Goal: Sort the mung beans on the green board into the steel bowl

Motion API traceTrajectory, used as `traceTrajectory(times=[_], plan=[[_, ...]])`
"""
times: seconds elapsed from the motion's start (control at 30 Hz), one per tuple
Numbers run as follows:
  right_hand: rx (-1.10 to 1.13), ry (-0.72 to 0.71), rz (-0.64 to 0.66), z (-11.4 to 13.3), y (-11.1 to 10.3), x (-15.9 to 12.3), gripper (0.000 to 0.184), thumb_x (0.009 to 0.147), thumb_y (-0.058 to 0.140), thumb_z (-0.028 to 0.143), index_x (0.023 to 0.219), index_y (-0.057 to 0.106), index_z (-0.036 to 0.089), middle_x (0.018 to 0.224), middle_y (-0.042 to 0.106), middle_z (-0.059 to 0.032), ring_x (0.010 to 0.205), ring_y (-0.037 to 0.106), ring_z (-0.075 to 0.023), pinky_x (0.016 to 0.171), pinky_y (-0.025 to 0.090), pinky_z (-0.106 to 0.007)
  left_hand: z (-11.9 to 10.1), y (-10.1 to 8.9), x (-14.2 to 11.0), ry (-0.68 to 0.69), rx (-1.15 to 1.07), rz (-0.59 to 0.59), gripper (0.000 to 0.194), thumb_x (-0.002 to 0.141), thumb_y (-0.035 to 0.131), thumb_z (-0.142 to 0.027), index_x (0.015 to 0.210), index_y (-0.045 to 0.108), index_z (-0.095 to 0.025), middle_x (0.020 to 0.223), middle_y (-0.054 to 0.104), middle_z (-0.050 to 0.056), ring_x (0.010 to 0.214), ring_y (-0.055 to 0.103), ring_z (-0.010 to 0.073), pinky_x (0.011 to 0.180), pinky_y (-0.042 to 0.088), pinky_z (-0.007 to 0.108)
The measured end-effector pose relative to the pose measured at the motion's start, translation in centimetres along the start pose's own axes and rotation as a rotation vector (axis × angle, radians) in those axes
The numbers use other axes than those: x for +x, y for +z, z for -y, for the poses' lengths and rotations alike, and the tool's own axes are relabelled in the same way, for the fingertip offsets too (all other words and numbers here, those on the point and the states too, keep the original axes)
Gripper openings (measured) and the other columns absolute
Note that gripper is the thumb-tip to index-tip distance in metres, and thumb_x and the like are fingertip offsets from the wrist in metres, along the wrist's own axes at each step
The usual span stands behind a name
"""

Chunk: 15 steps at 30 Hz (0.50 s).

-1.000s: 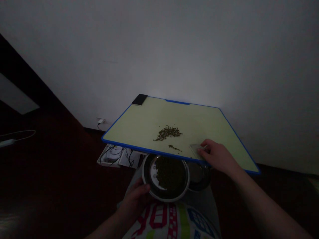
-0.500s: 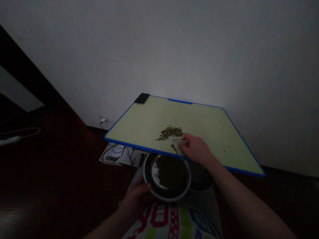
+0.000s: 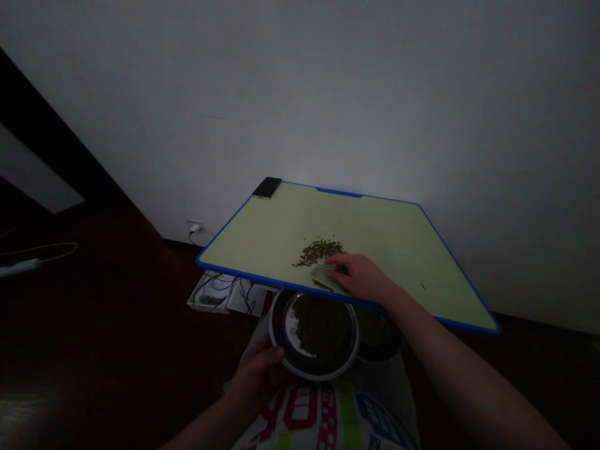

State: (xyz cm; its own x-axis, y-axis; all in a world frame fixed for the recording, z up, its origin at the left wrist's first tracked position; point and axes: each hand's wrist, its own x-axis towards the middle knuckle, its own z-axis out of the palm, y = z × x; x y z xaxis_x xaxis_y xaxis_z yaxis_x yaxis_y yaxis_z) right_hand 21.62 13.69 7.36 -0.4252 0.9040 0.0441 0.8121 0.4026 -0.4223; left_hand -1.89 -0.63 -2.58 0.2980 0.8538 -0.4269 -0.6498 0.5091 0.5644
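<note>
My left hand (image 3: 262,369) grips the near left rim of a round metal bowl (image 3: 352,356), held over the lap just below the table's front edge. Dark green-brown small grains (image 3: 323,325) fill much of it, with bare shiny bottom showing on its left. My right hand (image 3: 354,273) pinches a clear, curved plastic piece that looks like a protractor (image 3: 321,273), low against the tabletop. Beyond it lies a loose scatter of brown grains (image 3: 321,250). A few more grains (image 3: 322,285) sit between the protractor and the front edge.
The pale table (image 3: 375,225) has a blue rim and stands against a wall. A black phone (image 3: 267,187) lies at its back left corner. A second dark bowl (image 3: 377,337) rests on the lap, partly hidden. Boxes with cables (image 3: 218,292) are underneath.
My right hand has shifted a little left with the protractor, which now lies flatter and nearer the front edge grains. My left hand and the bowl stay in place.
</note>
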Motion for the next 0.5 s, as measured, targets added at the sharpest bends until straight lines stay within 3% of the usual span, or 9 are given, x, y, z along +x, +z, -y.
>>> traceTrajectory(times=[0.1, 0.27, 0.5], plan=[[0.041, -0.033, 0.018, 0.2, 0.3, -0.1, 0.030, 0.088, 0.060, 0.029, 0.113, 0.071, 0.019, 0.082, 0.071, -0.0050, 0.071, 0.060, -0.0153, 0.066, 0.039, -0.027, 0.2, -0.3, 0.2, 0.020, 0.000, -0.006, 0.069, 0.068, 0.073, -0.016, 0.135, 0.056, -0.021, 0.116, 0.076, 0.014, 0.100, 0.071, 0.0356, 0.087, 0.057, 0.052], [0.108, -0.047, 0.044, 0.6, 0.3, -0.2, 0.027, 0.086, 0.064, 0.028, 0.109, 0.072, 0.017, 0.066, 0.063, -0.0002, 0.060, 0.053, -0.0121, 0.060, 0.035, -0.025, 0.3, -0.5, 0.1, 0.009, -0.012, 0.023, 0.070, 0.072, 0.069, -0.015, 0.139, 0.052, -0.022, 0.118, 0.075, 0.014, 0.102, 0.071, 0.0349, 0.090, 0.056, 0.052], [0.210, -0.062, 0.080, 1.3, 0.8, -0.7, 0.026, 0.084, 0.066, 0.026, 0.108, 0.072, 0.017, 0.065, 0.061, 0.0012, 0.059, 0.052, -0.0107, 0.061, 0.036, -0.025, 0.0, -0.1, 0.0, 0.022, -0.034, 0.027, 0.062, 0.068, 0.074, -0.015, 0.129, 0.062, -0.020, 0.104, 0.079, 0.011, 0.092, 0.073, 0.0303, 0.082, 0.059, 0.042]])
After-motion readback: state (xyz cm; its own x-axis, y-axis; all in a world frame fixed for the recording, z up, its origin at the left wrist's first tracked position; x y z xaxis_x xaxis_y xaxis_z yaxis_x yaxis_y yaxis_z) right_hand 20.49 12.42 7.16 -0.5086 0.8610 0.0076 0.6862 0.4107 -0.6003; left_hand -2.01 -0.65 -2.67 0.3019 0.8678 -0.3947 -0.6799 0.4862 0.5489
